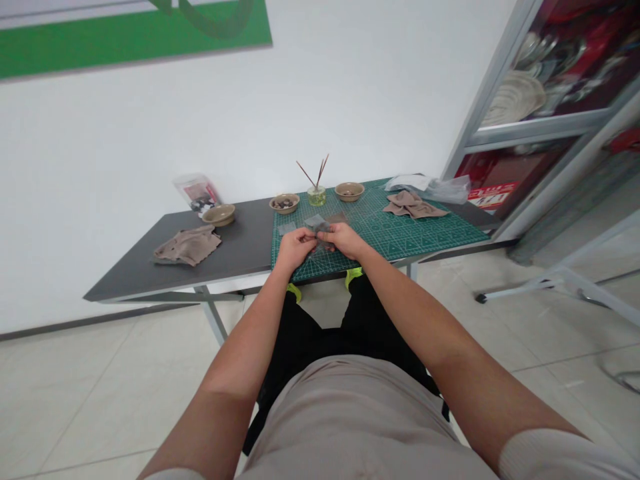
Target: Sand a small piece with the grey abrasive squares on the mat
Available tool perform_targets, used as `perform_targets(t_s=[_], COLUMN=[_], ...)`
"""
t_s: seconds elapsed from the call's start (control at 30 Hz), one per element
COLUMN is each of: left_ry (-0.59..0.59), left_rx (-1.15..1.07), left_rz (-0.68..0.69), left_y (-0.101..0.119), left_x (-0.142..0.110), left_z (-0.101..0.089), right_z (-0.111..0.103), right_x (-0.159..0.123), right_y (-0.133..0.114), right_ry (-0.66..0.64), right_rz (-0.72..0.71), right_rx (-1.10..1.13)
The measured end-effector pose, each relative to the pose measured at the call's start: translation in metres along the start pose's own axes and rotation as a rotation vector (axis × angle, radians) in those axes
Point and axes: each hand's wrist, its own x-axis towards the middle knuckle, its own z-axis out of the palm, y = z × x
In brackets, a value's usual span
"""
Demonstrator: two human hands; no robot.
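The 2 bare forearms reach forward and slant inward, the left forearm [245, 347] and right forearm [415, 317] converging from the elbows. The left hand [296, 248] and right hand [340, 240] sit side by side, knuckles up, wrists slightly bent, with the fingers [325, 231] of both curled down and pinched closely together.

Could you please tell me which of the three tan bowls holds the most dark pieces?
The middle bowl, just left of the glass jar, is filled with them; the right bowl holds only a few.
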Motion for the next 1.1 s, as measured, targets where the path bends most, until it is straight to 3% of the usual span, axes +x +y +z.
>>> perform_targets(t_s=[0.17, 0.43, 0.67, 0.83, 1.1], left_ry=[-0.006, 0.032, -0.031, -0.01, 0.096], left_rx=[-0.09, 0.012, -0.112, -0.208, 0.021], left_rz=[-0.002, 0.097, -0.016, -0.041, 0.106], left_y=[-0.002, -0.003, -0.005, -0.006, -0.003], left_x=[0.002, 0.001, 0.004, 0.004, 0.002], left_z=[0.001, 0.0, -0.002, -0.002, -0.004], right_z=[0.0, 0.0, -0.002, -0.004, 0.0], right_x=[-0.001, 0.002, 0.001, 0.003, 0.0], right_y=[-0.001, 0.002, 0.003, 0.008, 0.002], right_ry=[-0.023, 0.025, 0.002, 0.035, 0.02], right_rz=[0.004, 0.017, 0.007, -0.005, -0.047], right_rx=[0.046, 0.048, 0.078, 0.091, 0.038])
